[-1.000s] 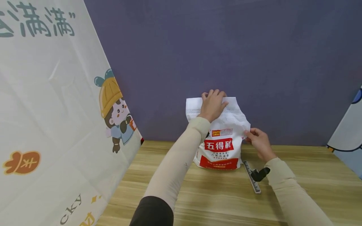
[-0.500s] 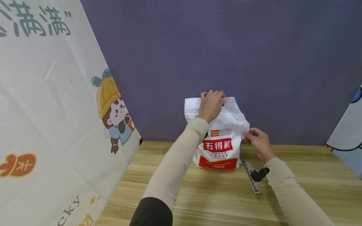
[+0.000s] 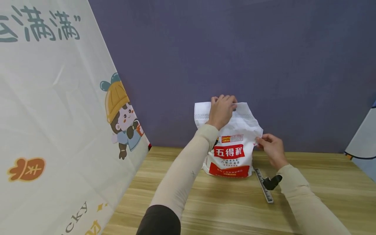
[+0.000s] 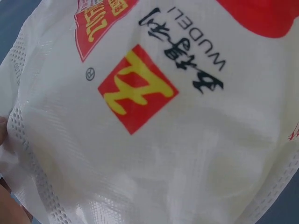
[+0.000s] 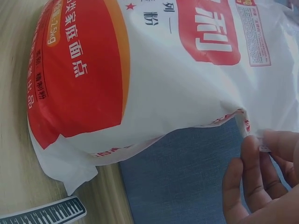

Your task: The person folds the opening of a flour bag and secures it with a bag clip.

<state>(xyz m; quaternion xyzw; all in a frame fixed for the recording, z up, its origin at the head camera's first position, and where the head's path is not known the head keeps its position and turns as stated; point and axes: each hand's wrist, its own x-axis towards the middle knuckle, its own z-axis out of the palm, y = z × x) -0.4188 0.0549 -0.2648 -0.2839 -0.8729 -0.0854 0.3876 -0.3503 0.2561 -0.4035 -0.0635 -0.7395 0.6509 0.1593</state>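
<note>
A white and red flour bag (image 3: 232, 168) stands upright on the table against the dark backdrop. My left hand (image 3: 221, 112) grips its top edge with fingers bent over the back. Low on the bag's right side, my right hand (image 3: 273, 148) pinches the side edge between thumb and forefinger. The right wrist view shows that pinch up close, with the other fingers of the right hand (image 5: 261, 186) loosely bent below a fold of the bag (image 5: 173, 98). White bag front (image 4: 196, 154) with a red and yellow logo fills the left wrist view; only bits of the left hand show there.
A narrow white strip with ruler-like dark marks (image 3: 265, 191) lies on the wood-grain table (image 3: 229, 209), right of the bag. A purple-grey backdrop (image 3: 176, 58) rises behind. At the left hangs a white sheet (image 3: 67, 114) with cartoon prints; another printed panel (image 3: 364, 140) edges the right.
The head view sways a little, first left, then back right. Both hands keep the same hold on the flour bag, which stays in place.
</note>
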